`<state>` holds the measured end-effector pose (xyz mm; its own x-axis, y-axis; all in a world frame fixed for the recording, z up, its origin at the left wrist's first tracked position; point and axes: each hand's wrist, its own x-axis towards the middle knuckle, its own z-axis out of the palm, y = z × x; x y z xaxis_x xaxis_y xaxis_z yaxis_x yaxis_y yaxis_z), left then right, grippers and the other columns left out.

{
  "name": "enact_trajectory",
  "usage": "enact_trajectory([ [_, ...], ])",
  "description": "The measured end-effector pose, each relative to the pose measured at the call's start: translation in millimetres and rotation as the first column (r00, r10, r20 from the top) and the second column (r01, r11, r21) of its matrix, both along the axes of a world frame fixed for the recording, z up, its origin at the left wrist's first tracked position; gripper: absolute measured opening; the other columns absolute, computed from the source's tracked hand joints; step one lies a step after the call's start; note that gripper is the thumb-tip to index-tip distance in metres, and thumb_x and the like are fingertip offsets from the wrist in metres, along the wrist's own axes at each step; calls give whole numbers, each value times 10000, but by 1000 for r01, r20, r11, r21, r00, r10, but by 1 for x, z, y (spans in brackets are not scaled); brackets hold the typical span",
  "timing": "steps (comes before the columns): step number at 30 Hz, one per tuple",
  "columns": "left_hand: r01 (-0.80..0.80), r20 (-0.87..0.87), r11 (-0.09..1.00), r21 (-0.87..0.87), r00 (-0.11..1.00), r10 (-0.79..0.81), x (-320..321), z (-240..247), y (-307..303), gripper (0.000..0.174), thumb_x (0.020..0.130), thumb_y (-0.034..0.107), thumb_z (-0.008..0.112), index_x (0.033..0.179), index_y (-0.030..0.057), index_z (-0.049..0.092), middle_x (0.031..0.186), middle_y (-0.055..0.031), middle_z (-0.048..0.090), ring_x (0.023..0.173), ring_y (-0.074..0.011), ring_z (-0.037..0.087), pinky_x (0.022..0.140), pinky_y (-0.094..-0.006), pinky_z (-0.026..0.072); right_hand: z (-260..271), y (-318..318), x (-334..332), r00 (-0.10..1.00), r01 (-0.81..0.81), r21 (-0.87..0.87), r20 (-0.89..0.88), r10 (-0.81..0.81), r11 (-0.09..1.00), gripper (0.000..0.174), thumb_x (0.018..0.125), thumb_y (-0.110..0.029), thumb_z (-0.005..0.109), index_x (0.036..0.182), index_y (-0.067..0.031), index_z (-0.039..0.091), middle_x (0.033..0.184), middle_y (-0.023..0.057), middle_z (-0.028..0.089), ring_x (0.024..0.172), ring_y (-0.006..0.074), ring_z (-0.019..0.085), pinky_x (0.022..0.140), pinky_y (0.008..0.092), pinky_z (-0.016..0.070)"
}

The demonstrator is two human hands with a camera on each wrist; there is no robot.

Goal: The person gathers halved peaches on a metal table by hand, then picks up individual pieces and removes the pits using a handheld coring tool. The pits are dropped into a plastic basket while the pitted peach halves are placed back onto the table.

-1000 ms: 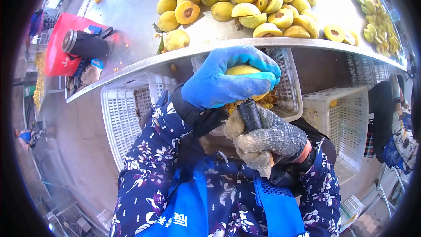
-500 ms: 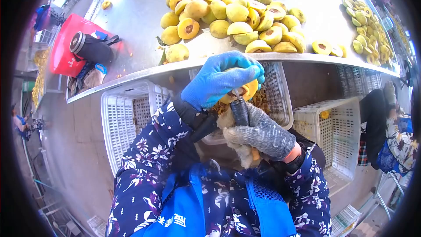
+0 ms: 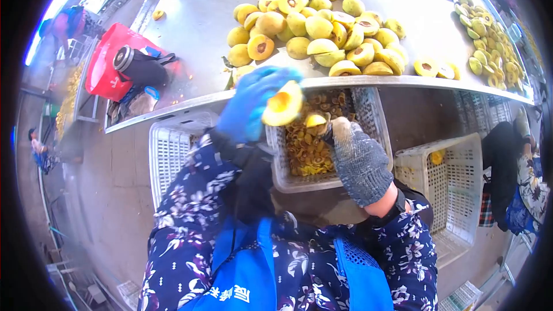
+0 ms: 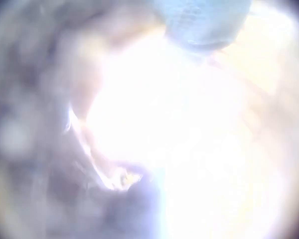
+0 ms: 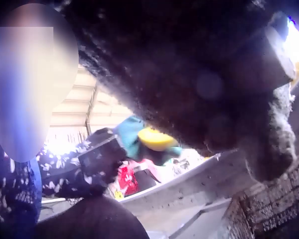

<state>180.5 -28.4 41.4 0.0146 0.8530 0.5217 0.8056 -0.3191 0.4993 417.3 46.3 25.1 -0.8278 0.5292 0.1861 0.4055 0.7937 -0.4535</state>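
My left hand point(image 3: 253, 103), in a blue glove, holds a yellow fruit half point(image 3: 282, 103) with its cut face showing, just under the steel table's edge point(image 3: 368, 80). The right wrist view shows that hand and the fruit half point(image 5: 154, 139) from below. My right hand point(image 3: 357, 158), in a grey knit glove, is curled round a dark-handled tool point(image 3: 329, 131), mostly hidden, with a yellow fruit piece point(image 3: 315, 120) at its tip. Both hands hover over a white crate point(image 3: 377, 138) of pits and scraps. The left wrist view is a bright blur with only the blue glove point(image 4: 204, 20) showing.
A heap of whole and halved yellow fruits point(image 3: 311, 23) lies on the table, with more fruits point(image 3: 489, 52) at the right. A red bag point(image 3: 103, 69) with a flask point(image 3: 138, 66) sits at the left. White crates stand at the left point(image 3: 167, 150) and right point(image 3: 455, 178). A seated person point(image 3: 512, 161) is at the right.
The fruit held between both hands has come apart. My left hand has swung up and left with one half; my right hand has risen over the crate with the tool.
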Motion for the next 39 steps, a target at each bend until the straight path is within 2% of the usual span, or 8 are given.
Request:
enact_trajectory([
  [4, -322, 467, 727, -606, 596, 653, -54, 16, -104, 319, 887, 238, 606, 1119, 23, 644, 931, -37, 655, 831, -145, 623, 764, -298, 494, -41, 9, 15, 897, -143, -64, 413, 156, 988, 137, 867, -91, 501, 989, -124, 555, 810, 140, 615, 705, 355, 641, 581, 449, 492],
  [7, -729, -396, 373, -574, 646, 652, -81, 17, -150, 430, 861, 345, 636, 1078, -26, 638, 943, -187, 664, 852, -286, 646, 788, -382, 491, -37, 11, 21, 928, -117, 14, 358, 105, 993, 148, 860, -88, 501, 991, -121, 562, 801, 141, 614, 710, 344, 642, 580, 446, 489],
  [10, -641, -335, 698, -317, 765, 550, -75, 19, -117, 535, 813, 426, 664, 1119, -11, 631, 1038, -217, 652, 955, -344, 633, 841, -416, 484, -34, 11, 23, 972, -201, -57, 112, 206, 978, 157, 866, -83, 493, 1001, -111, 568, 791, 138, 612, 714, 335, 641, 588, 438, 493],
  [24, -558, -444, 585, -588, 828, 344, -91, -29, 24, 475, 784, 402, 691, 1055, 20, 613, 924, -182, 669, 876, -282, 661, 767, -376, 501, -34, 10, -1, 977, -205, -256, -112, 181, 945, 169, 849, -142, 618, 1000, -82, 569, 837, 186, 633, 775, 374, 634, 633, 449, 497],
  [26, -404, 79, 699, -590, 833, 548, -94, -28, 17, 430, 839, 326, 669, 1126, 13, 600, 924, -121, 675, 888, -231, 662, 773, -342, 508, -20, 10, -7, 961, -244, -330, -212, 180, 912, 210, 836, -146, 650, 1014, -78, 562, 847, 191, 635, 788, 384, 633, 647, 450, 500],
  [30, 39, 960, 973, -226, 176, 216, -63, -12, 3, 501, 882, 362, 625, 1206, -12, 544, 1085, -143, 634, 979, -294, 640, 870, -436, 536, -7, 5, -14, 950, -233, -505, -300, 84, 831, 340, 795, -136, 702, 1087, -56, 549, 943, 180, 618, 890, 403, 614, 732, 438, 505],
  [33, 71, 968, 995, -65, -236, 80, -12, 6, 8, 492, 910, 389, 582, 1193, -10, 532, 1090, -138, 622, 977, -284, 629, 872, -443, 541, -6, 2, -21, 964, -170, -586, -265, 11, 792, 448, 773, -213, 758, 1123, -66, 520, 978, 186, 609, 900, 418, 608, 721, 446, 499],
  [39, 94, 962, 995, -34, -266, 58, 36, -21, 35, 498, 955, 451, 485, 1149, -1, 557, 1024, -147, 627, 928, -318, 644, 760, -431, 573, -12, 7, -35, 953, -98, -515, -295, -68, 851, 384, 849, -287, 681, 1098, -49, 509, 882, 210, 640, 824, 422, 626, 678, 471, 504],
])
